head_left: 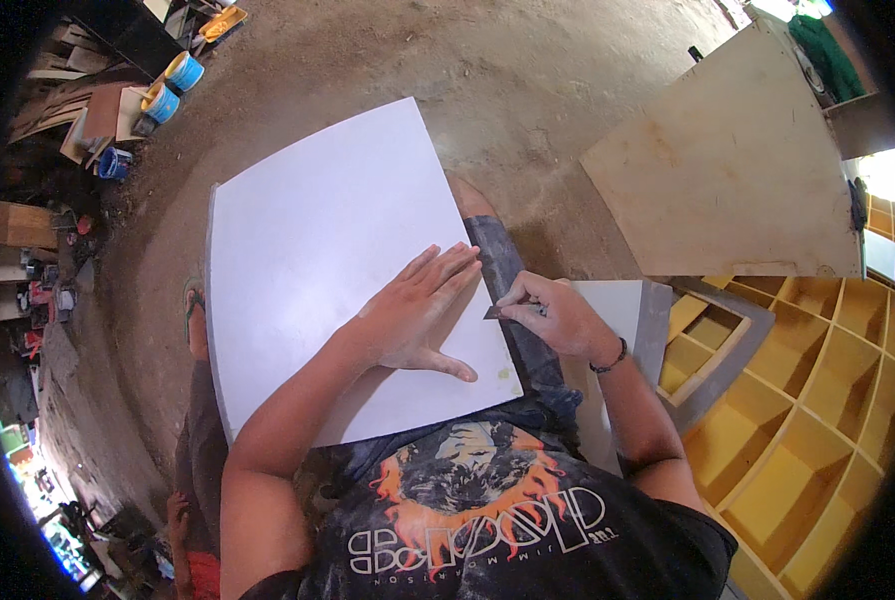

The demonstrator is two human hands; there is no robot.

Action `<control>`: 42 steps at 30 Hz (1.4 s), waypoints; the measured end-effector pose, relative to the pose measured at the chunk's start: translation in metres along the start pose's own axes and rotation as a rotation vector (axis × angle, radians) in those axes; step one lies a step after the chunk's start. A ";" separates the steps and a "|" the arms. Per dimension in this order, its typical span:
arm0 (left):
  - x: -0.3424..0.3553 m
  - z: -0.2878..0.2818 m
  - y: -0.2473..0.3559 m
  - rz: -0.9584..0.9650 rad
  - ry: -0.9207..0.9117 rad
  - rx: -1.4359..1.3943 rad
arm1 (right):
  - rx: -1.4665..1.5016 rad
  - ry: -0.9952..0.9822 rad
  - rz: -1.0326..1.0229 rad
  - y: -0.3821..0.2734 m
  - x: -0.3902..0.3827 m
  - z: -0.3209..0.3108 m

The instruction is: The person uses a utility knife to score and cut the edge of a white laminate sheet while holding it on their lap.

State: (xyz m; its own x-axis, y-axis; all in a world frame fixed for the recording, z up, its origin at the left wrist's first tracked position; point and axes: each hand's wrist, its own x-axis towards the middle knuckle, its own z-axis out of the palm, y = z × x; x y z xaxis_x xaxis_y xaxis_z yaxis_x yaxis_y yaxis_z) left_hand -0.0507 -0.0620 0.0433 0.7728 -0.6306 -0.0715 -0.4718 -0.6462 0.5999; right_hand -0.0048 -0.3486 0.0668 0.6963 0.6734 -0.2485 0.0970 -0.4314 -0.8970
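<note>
A large white panel (317,220) with a grey edge along its left side rests across my lap. My left hand (422,305) lies flat on the panel near its right edge, fingers together and stretched out, thumb apart. In a pinch, my right hand (555,315) holds a small dark flat blade (493,313), its tip at the panel's right edge. Pale dust whitens the fingers of my right hand. A small yellowish smudge (505,375) marks the panel's near right corner.
Yellow wooden compartments (767,440) fill the lower right, beside another white board (612,305). A pale tabletop (737,170) stands at the far right. Paint buckets (160,102) and wood scraps line the far left. Another person's arm (179,530) shows at lower left.
</note>
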 end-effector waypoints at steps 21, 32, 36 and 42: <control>0.002 0.006 -0.003 0.071 0.150 -0.128 | -0.072 -0.095 0.046 -0.008 -0.005 -0.004; 0.017 0.018 0.013 0.035 0.195 -0.422 | -0.076 -0.082 0.037 -0.011 -0.006 0.000; 0.022 0.018 0.018 -0.006 0.224 -0.467 | -0.062 -0.029 0.042 0.001 -0.004 0.004; 0.019 0.021 0.020 0.058 0.204 -0.451 | -0.092 -0.051 0.040 -0.010 -0.015 0.002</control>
State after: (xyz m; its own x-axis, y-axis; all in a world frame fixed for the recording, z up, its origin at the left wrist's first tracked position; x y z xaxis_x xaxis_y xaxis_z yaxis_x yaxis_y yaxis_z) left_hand -0.0537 -0.0956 0.0372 0.8393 -0.5339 0.1030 -0.3211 -0.3338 0.8863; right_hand -0.0172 -0.3532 0.0785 0.6640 0.6831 -0.3042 0.1362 -0.5104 -0.8491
